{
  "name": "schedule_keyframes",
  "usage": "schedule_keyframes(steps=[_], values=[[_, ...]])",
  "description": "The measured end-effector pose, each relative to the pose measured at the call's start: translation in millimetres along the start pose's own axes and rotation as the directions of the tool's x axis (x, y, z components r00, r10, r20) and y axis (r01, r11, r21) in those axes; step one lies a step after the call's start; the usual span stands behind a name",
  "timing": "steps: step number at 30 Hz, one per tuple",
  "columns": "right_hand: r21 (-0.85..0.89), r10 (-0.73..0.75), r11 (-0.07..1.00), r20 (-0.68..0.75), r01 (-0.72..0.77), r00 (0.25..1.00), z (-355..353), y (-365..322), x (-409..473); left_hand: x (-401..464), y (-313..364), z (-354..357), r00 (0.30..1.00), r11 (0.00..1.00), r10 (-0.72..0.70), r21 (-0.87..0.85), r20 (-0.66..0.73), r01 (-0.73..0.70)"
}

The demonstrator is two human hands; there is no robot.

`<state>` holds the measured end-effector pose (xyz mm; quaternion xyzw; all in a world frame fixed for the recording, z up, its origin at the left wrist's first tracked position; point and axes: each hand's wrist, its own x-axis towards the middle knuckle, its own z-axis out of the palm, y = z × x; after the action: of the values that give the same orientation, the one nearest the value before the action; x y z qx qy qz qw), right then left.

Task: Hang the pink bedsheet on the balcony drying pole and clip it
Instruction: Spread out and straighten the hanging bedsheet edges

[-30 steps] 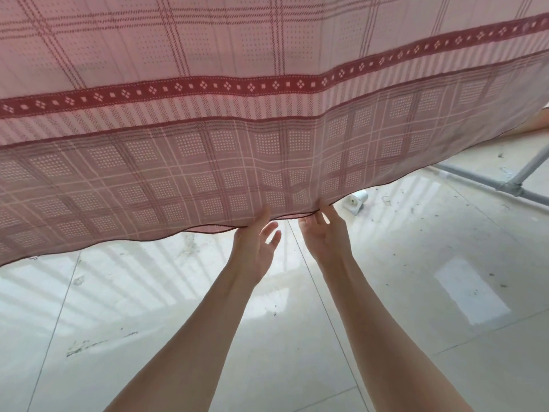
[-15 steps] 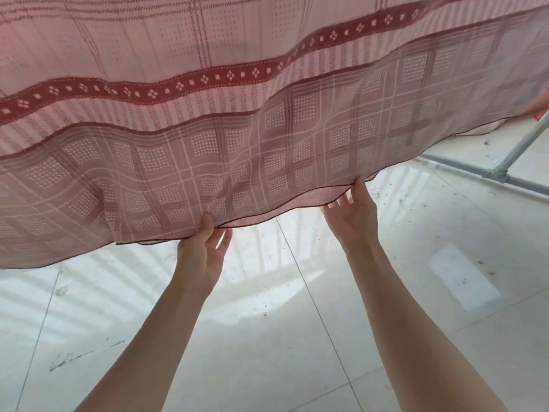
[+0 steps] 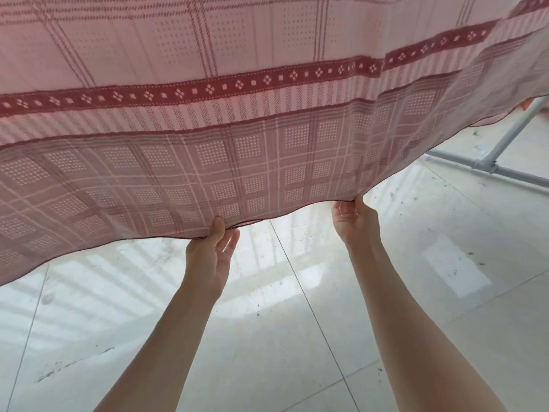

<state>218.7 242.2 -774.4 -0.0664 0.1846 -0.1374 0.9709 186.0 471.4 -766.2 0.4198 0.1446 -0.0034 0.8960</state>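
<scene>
The pink bedsheet fills the upper frame, its hem pinched by the left hand and right hand; a slipping pinch could drop it onto the gritty tiled floor.

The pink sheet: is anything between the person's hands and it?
No. Both hands are already on the sheet. The left hand pinches its bottom hem, and the right hand holds the same hem further right. Nothing visible lies between them; only bare floor shows below.

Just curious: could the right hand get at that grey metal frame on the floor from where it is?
Probably not: the right hand holds the bedsheet hem, and the frame lies well beyond.
</scene>
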Motion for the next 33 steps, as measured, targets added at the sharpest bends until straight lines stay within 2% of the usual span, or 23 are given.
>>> schedule_keyframes(steps=[7,9,11,12,14,16,18,21,24,26,28,31,33], values=[[-0.035,0.045,0.998,-0.057,-0.047,0.997,12.4,9.5,-6.1,4.8,10.8,3.3,0.994,1.0,0.019,0.005,-0.108,-0.019],[-0.106,0.054,0.993,0.008,-0.053,0.998,10.4,12.6,-9.8,6.6,14.8,2.8,0.99,0.999,0.007,-0.035,-0.14,-0.012],[-0.256,0.054,0.966,0.056,-0.038,0.997,11.0,13.3,-13.6,9.5,18.5,3.5,0.988,0.99,-0.028,-0.139,-0.154,0.006],[-0.251,0.096,0.965,0.087,-0.072,0.992,12.2,13.5,-15.9,11.0,19.7,4.5,0.988,0.979,-0.04,-0.205,-0.147,0.009],[-0.254,0.106,0.965,0.151,-0.065,0.983,15.0,11.8,-14.4,12.3,20.2,7.4,0.994,0.955,-0.05,-0.296,-0.099,0.018],[-0.318,0.069,0.948,0.15,-0.018,0.986,18.9,8.7,-11.3,9.8,16.6,13.7,0.997,0.94,-0.066,-0.338,-0.032,0.052],[-0.255,0.131,0.962,0.131,-0.094,0.983,18.9,8.0,-10.8,5.0,6.1,22.2,0.993,0.929,-0.104,-0.351,0.054,0.116],[-0.167,0.158,0.976,0.088,-0.142,0.983,16.2,5.8,-4.7,-3.0,-19.1,44.6,0.967,0.948,-0.156,-0.244,0.2,0.204],[-0.226,0.153,0.965,0.085,-0.13,0.985,14.5,5.4,0.4,-7.1,-45.1,71.2,0.945,0.966,-0.191,-0.122,0.265,0.23],[-0.265,0.144,0.957,0.1,-0.113,0.984,11.5,0.7,6.3,-5.2,-56.9,84.8,0.956,0.976,-0.186,-0.073,0.228,0.207],[-0.297,0.115,0.951,0.093,-0.083,0.989,9.4,-6.5,12.6,0.3,-59.7,90.3,0.97,0.976,-0.172,-0.102,0.172,0.191],[-0.214,0.177,0.965,0.117,-0.149,0.977,15.1,-24.1,19.1,8.8,-51.6,84.6,0.983,0.971,-0.159,-0.165,0.088,0.171],[-0.232,0.141,0.966,0.087,-0.117,0.986,21.4,-31.1,18.5,9.9,-44.2,78.4,0.985,0.972,-0.173,-0.159,0.025,0.174]])
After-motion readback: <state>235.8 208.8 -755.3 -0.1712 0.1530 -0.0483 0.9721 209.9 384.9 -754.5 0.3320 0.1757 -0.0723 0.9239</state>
